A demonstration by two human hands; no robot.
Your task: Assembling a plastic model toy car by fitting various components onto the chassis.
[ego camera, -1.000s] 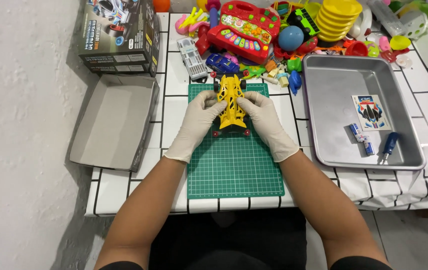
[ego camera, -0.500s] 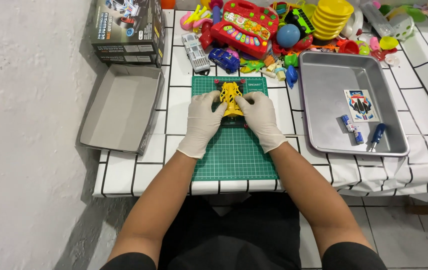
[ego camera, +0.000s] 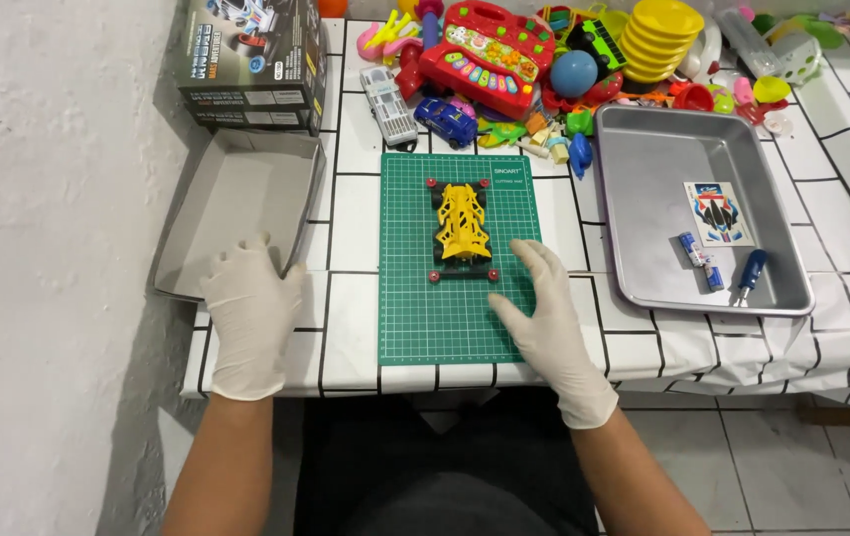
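A yellow toy racing car (ego camera: 463, 226) with a black chassis and red rollers lies alone on the green cutting mat (ego camera: 445, 318). My right hand (ego camera: 544, 308), in a white glove, rests flat with fingers spread on the mat's right edge, just beside the car and not touching it. My gloved left hand (ego camera: 246, 313) lies flat on the white tiled table, at the near corner of the open grey box lid (ego camera: 231, 203). Both hands hold nothing.
A metal tray (ego camera: 643, 268) on the right holds a sticker sheet (ego camera: 718, 211), batteries (ego camera: 700, 260) and a blue screwdriver (ego camera: 748, 275). A printed toy box (ego camera: 251, 55) stands at the back left. Several colourful toys (ego camera: 504, 55) crowd the back. A white wall runs along the left.
Both hands let go of the yellow car and drew back toward me, the left one swinging out to the box lid. The car now lies free on the mat.
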